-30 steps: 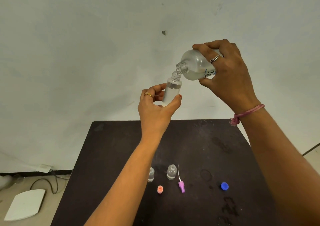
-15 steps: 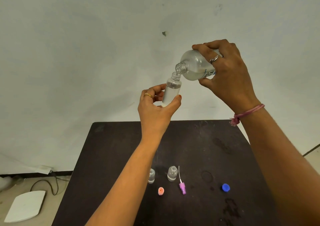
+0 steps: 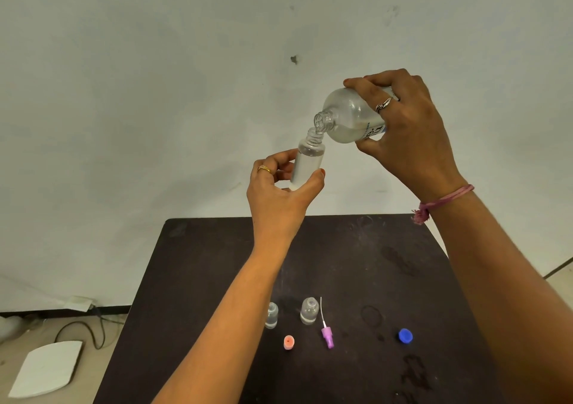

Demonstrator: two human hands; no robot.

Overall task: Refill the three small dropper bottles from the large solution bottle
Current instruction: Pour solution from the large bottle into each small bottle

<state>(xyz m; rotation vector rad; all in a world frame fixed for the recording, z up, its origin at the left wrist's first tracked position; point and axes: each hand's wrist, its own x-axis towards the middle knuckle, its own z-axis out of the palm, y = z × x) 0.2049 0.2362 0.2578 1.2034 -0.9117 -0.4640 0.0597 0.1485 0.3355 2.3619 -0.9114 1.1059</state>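
Below, dark stained table [image 3: 356, 257] against white wall [image 3: 155, 93].

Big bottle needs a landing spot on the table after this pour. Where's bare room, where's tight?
Free: the table's far half, and the gap between pink nozzle and blue cap. Crowded: near the two small bottles, orange cap and left forearm.

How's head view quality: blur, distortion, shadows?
Head view: sharp, no motion blur on hands; wide-angle bends the table edges outward; lighting soft and even, faint shadows only; large bottle and dropper bottle are clear plastic, low contrast against the pale wall.
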